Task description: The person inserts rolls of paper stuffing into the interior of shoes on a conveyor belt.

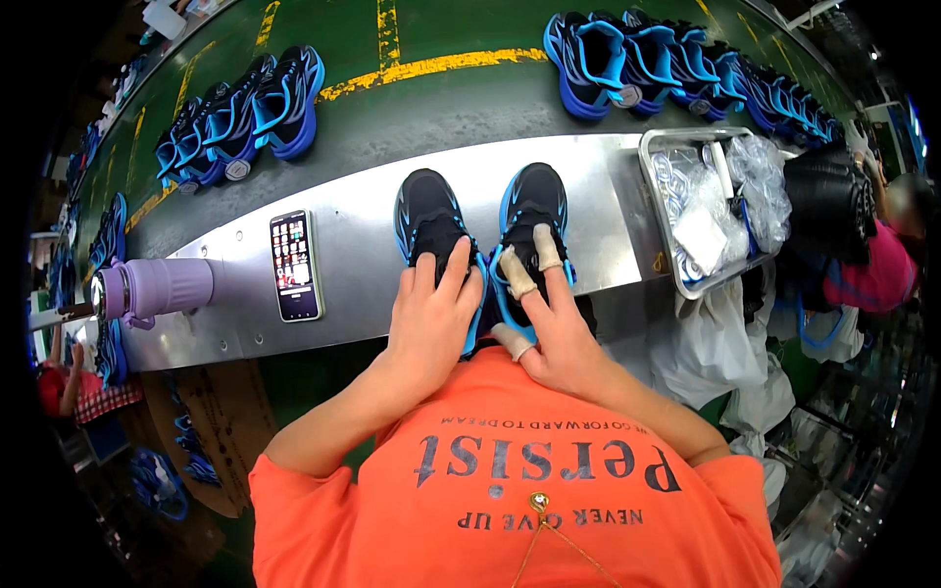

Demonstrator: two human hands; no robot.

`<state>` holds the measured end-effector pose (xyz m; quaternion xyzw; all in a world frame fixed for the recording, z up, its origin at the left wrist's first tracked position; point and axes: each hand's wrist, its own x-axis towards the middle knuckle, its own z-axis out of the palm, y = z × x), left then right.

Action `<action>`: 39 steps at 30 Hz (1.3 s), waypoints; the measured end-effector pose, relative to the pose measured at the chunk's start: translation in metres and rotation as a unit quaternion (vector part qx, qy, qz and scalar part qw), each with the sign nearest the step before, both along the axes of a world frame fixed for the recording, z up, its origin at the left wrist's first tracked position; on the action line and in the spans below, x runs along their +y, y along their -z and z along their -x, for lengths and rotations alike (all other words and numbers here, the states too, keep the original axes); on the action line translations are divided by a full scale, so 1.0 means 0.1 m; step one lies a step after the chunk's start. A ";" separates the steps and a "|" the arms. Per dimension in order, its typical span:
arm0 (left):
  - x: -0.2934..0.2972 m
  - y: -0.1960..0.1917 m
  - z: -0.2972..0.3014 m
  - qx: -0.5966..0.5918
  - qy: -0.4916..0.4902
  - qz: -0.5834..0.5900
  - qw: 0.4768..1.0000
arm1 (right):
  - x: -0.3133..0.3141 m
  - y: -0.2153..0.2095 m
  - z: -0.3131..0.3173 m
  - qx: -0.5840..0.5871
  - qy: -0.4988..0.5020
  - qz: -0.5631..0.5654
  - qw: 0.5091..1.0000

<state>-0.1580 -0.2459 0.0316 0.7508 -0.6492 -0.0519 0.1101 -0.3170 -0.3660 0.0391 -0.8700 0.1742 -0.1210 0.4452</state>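
Observation:
Two black running shoes with blue edges lie side by side on the steel ledge, toes pointing away from me. My left hand (431, 312) is on the left shoe (424, 201), fingers bent over its tongue and laces, the thumb hidden. Over the tongue of the right shoe (539, 194), my right hand (561, 328) rests two spread fingers, with its thumb near the heel collar. Pale finger covers wrap the thumb and two fingers of that hand. Each hand grips its own shoe around the opening; the heels are partly hidden by the hands.
A phone (295, 265) with a lit screen and a purple bottle (169, 287) lie on the ledge at left. At right stands a metal tray (655, 181) of plastic packets. Rows of similar shoes (284, 103) sit on the green conveyor (451, 29). White bags (706, 343) hang below the tray.

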 end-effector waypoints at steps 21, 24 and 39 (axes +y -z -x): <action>-0.27 0.02 -0.39 0.302 0.002 0.029 0.953 | -0.63 -0.30 -0.01 0.059 -0.082 0.125 0.987; -0.29 0.05 -0.19 0.071 0.070 0.062 0.993 | -0.80 -0.17 -0.09 0.048 -0.116 0.135 0.983; -0.32 -0.07 -0.19 0.373 -0.149 0.035 0.915 | -0.95 -0.23 -0.07 0.094 -0.079 -0.096 0.988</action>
